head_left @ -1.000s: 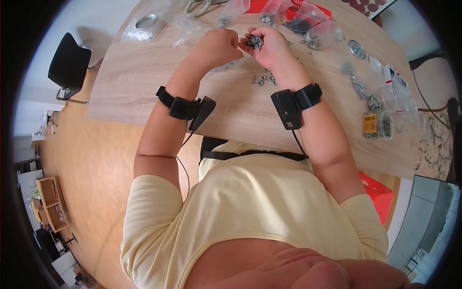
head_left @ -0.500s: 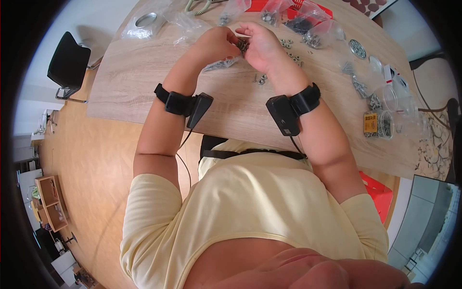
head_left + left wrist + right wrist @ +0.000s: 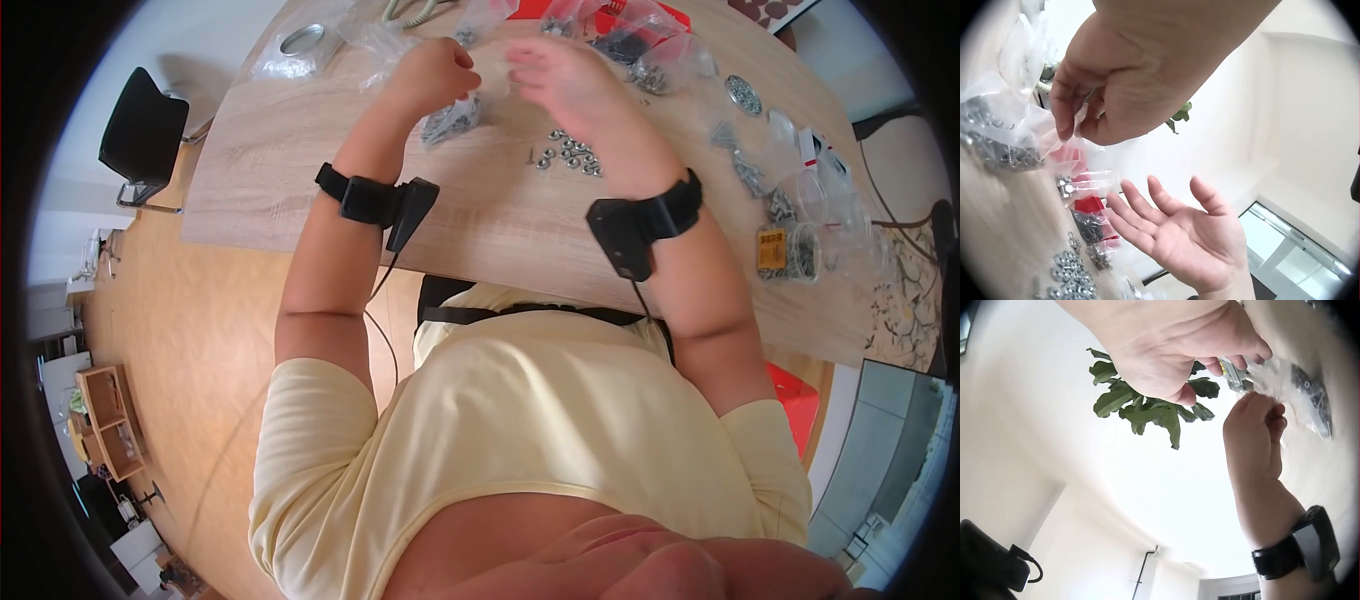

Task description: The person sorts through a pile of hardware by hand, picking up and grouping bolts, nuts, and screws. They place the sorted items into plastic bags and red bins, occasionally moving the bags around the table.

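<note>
My left hand (image 3: pixel 432 78) pinches the top of a clear plastic bag (image 3: pixel 452 122) between thumb and fingers. Dark grey metal hardware fills the bottom of this bag, which sits on the table just below that hand in the head view. To its right my right hand (image 3: pixel 572 85) hovers, slightly blurred. Its palm is bare and its fingers are spread loosely, as the left wrist view shows of the right hand (image 3: pixel 1188 244). Loose nuts (image 3: pixel 572 152) lie in a small group on the wood below the right hand, with a small screw at their left.
More bags of hardware (image 3: pixel 648 75) stand along the far side near a red basket (image 3: pixel 665 18). At right are a round tin of small parts (image 3: pixel 743 95), a yellow-labelled box (image 3: pixel 772 250) and a clear tub. A round lid (image 3: pixel 302 41) lies on plastic at far left.
The right hand held a pile of metal pieces, tipped it toward the left hand, and has now drawn back rightward with nothing in it. The bag of hardware shows more plainly under the left hand.
</note>
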Tool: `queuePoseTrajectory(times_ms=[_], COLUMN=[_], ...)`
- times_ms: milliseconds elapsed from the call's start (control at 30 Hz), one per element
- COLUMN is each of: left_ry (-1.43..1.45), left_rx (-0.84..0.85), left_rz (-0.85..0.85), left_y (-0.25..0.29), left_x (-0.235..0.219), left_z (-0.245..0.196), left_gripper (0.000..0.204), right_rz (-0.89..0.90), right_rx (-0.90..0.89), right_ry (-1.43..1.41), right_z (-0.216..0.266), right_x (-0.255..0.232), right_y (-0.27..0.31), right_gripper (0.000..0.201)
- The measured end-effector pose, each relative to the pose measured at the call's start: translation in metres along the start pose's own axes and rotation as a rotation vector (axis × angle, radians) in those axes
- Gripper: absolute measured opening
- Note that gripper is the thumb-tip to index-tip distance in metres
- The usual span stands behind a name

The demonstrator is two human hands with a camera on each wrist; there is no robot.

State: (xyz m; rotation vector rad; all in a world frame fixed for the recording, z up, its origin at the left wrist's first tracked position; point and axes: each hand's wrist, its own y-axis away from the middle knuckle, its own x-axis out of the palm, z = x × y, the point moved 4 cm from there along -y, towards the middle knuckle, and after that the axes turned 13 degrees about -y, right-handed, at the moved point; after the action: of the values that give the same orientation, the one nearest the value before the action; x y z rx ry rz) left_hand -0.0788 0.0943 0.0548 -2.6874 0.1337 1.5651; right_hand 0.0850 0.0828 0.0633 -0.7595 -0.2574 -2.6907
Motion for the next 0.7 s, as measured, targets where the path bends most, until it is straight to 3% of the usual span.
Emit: queuePoseTrajectory(times_ms=[67, 100, 167, 200, 267, 300, 333, 367, 400, 500, 700], left_ry=[-0.020, -0.020, -0.487, -0.486, -0.357, -0.357, -0.342, -0.327, -0.329, -0.323, -0.317], left_rx=[-0.019, -0.019, 0.325, 0.327, 0.236, 0.241, 0.202, 0.163, 0.168, 0.178, 0.203], left_rz=[-0.157, -0.158, -0.706, -0.701, -0.172, -0.167, -0.030, 0.105, 0.110, 0.119, 0.127], left_y=[-0.005, 0.000, 0.028, 0.036, 0.038, 0.041, 0.042, 0.042, 0.041, 0.038, 0.035], left_x=[-0.004, 0.000, 0.001, 0.008, 0.036, 0.042, 0.052, 0.062, 0.065, 0.067, 0.069], left_z=[0.009, 0.007, -0.023, -0.030, -0.038, -0.041, -0.041, -0.040, -0.040, -0.037, -0.042], left_gripper=[0.026, 0.026, 0.022, 0.022, 0.020, 0.020, 0.018, 0.016, 0.016, 0.015, 0.017], right_rz=[-0.010, -0.022, -0.043, -0.064, -0.061, -0.053, -0.059, -0.041, -0.024, -0.014, 0.132], right_rx=[-0.055, -0.120, -0.162, -0.201, -0.195, -0.187, -0.187, -0.226, -0.262, -0.222, -0.384], right_ry=[0.030, 0.062, 0.108, 0.154, 0.306, 0.460, 0.459, 0.676, 0.892, 1.095, 1.203], right_z=[0.015, 0.025, 0.037, 0.042, 0.050, 0.050, 0.046, 0.042, 0.037, 0.021, -0.003], right_x=[-0.020, -0.033, -0.062, -0.077, -0.107, -0.117, -0.126, -0.130, -0.134, -0.140, -0.128], right_y=[0.005, 0.007, 0.011, 0.014, 0.022, 0.026, 0.030, 0.036, 0.042, 0.057, 0.064], right_gripper=[0.027, 0.026, 0.026, 0.026, 0.024, 0.021, 0.021, 0.018, 0.015, 0.012, 0.010])
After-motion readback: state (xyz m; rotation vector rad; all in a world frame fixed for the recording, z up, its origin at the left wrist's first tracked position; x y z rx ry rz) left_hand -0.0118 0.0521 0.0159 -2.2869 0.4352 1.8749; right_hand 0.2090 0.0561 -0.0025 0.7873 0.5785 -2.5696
